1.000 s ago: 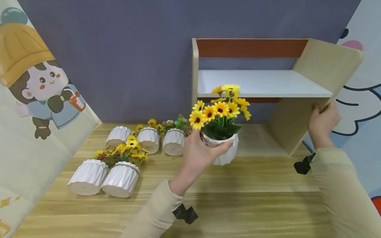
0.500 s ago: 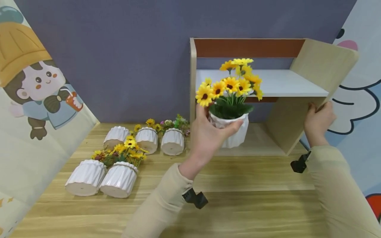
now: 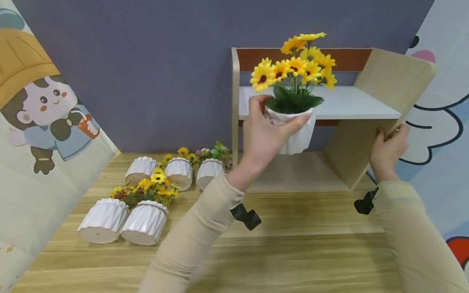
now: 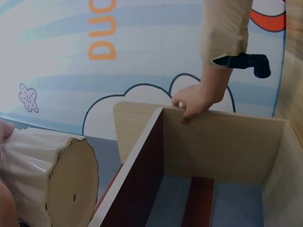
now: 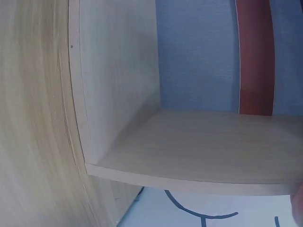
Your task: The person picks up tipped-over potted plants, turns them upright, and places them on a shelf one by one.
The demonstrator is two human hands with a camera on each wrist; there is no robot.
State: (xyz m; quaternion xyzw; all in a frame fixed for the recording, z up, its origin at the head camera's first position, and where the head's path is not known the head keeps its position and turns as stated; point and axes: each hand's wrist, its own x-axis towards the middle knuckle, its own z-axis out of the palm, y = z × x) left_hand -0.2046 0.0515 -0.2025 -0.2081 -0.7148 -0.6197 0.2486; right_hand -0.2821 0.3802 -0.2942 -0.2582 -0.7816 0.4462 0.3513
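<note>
My left hand [image 3: 264, 136] grips a white fluted flowerpot [image 3: 298, 136] with yellow artificial sunflowers [image 3: 294, 67], thumb across its near side. The pot is upright in the air in front of the shelf unit [image 3: 235, 85], level with the front edge of its white middle board [image 3: 351, 103]. The left wrist view shows the pot's round base [image 4: 73, 189] beside that board. My right hand [image 3: 389, 152] holds the front edge of the unit's right side panel [image 3: 397, 81], just below the middle board. Only a sliver of the right hand [image 5: 297, 205] enters the right wrist view.
Several more white pots with flowers lie on their sides on the wooden table [image 3: 293, 252], at the left. The nearest is a white pot [image 3: 144, 224] with yellow flowers. A grey panel [image 3: 165, 73] stands behind; printed cloth [image 3: 55, 175] hangs at the left side.
My left hand has lifted the flowerpot up and slightly right, from below the middle board to its level. The right hand keeps its hold on the side panel.
</note>
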